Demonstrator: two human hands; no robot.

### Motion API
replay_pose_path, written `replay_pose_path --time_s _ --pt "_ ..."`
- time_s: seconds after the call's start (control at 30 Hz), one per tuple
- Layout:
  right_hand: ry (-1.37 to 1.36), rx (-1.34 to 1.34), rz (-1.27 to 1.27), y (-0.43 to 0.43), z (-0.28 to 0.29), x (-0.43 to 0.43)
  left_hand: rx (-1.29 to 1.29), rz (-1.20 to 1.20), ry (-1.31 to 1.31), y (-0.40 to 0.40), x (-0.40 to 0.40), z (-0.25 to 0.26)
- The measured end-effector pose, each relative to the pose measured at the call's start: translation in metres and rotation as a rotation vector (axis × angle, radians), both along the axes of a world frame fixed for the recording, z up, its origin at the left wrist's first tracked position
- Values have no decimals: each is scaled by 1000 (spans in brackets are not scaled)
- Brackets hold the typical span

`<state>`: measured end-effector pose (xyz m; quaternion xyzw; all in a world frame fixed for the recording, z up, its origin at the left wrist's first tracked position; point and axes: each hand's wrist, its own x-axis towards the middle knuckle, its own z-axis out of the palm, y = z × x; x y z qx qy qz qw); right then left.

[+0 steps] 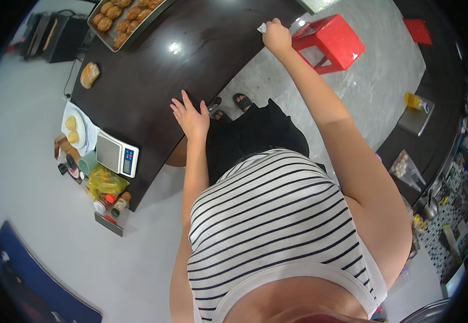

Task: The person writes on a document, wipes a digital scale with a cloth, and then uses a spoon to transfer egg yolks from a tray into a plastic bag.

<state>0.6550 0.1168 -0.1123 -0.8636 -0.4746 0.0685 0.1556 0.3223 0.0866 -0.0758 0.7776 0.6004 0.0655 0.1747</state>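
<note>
My left hand (192, 118) rests with spread fingers on the near edge of a dark tabletop (149, 68) and holds nothing. Farther up, at the table's edge near a red plastic stool (335, 42), my right hand (278, 36) is closed on a crumpled white tissue or cloth (262, 28), of which a small part shows. A metal tray (114, 46) of browned round baked goods (113, 12) stands at the far left of the table. A wrapped bread roll (90, 75) lies below the tray.
A digital kitchen scale (116, 154), a plate (81, 131) with two yellow pieces, a yellow plastic bag (106, 180) and several jars (121, 204) stand at the table's left end. On the right, a dark counter (403, 151) holds a yellow packet (416, 102) and a clear bag (407, 169).
</note>
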Motion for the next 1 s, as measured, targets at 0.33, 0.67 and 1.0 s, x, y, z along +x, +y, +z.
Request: replay_pose_path --time_s 0.33,0.67,1.0 --pt "1379 527 -560 -104 -16 28 -48 -338 -68 11 29 7" --pt "1904 901 -620 -214 34 18 -199 -629 -547 -4 151 24" --pt "1817 1516 -794 -462 38 91 -570 -883 -385 -171 342 13"
